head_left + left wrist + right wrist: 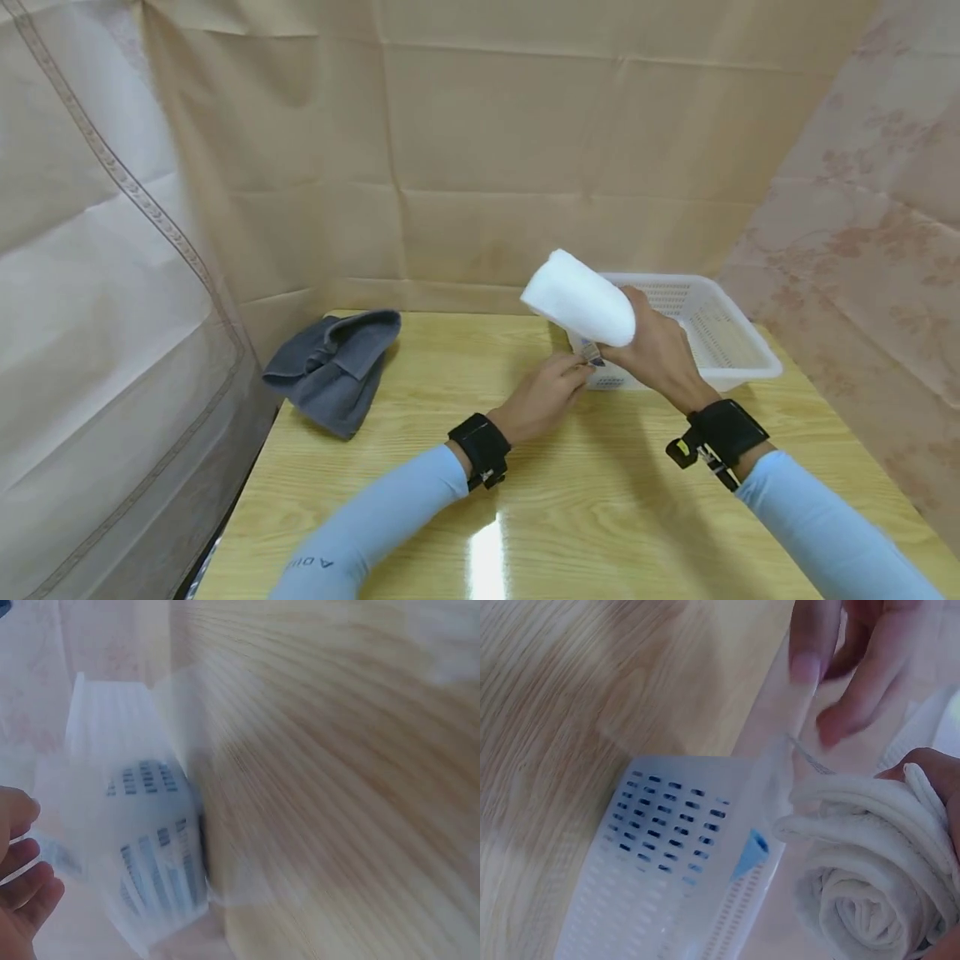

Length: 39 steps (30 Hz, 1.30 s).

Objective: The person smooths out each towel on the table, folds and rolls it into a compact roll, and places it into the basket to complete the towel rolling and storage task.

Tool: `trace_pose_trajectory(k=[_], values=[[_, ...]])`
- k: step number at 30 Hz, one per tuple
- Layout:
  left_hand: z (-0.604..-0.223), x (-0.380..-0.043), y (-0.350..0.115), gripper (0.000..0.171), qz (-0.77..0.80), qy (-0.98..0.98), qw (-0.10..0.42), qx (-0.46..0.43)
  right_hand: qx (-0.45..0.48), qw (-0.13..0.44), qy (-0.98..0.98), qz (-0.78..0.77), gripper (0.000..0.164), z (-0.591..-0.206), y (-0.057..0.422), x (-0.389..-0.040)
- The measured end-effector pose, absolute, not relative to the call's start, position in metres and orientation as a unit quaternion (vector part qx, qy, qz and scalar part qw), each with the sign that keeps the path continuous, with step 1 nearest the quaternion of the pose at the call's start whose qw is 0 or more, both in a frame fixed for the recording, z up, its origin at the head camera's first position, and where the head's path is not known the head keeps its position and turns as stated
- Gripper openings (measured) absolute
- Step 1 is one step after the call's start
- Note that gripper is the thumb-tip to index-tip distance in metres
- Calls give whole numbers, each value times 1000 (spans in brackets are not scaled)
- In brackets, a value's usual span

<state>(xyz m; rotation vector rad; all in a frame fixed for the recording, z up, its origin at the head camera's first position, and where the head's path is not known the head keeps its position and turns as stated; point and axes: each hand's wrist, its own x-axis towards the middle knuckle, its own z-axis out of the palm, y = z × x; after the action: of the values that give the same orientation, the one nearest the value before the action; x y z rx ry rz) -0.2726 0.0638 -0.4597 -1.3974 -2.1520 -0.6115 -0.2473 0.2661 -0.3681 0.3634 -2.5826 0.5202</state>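
Note:
A white towel (581, 300), rolled into a thick cylinder, is gripped by my right hand (656, 346) above the left end of a white plastic basket (738, 342). Its spiral end shows in the right wrist view, where the rolled towel (862, 907) lies beside the basket wall (667, 817). My left hand (543, 396) is at the basket's near left corner, fingertips close to a small printed label (590, 348) below the towel. In the left wrist view the left hand's fingers (37, 896) are loosely bent, with nothing visible between them and the thumb.
A crumpled dark grey cloth (333, 367) lies at the left of the wooden table (420, 517). Beige fabric (480, 150) hangs behind, and floral fabric (862, 250) borders the right side. A bit of blue (751, 855) shows at the basket's rim in the right wrist view.

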Motion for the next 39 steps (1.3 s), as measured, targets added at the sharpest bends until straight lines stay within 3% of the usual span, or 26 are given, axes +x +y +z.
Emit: trace_pose_trajectory(k=[7,17,29,39], values=[[-465,-283,83,14,-201,-801,258,-502,133,232,-946,181,86,-375,268,-257],[-477,-294,84,16,-178,-811,307,-465,132,212,-952,174,90,-379,260,-266],[-467,-294,85,13,-204,-797,288,-490,130,204,-956,168,85,-378,263,-274],[-465,-291,88,8,-122,-831,316,-442,109,212,-958,161,84,-379,276,-281]])
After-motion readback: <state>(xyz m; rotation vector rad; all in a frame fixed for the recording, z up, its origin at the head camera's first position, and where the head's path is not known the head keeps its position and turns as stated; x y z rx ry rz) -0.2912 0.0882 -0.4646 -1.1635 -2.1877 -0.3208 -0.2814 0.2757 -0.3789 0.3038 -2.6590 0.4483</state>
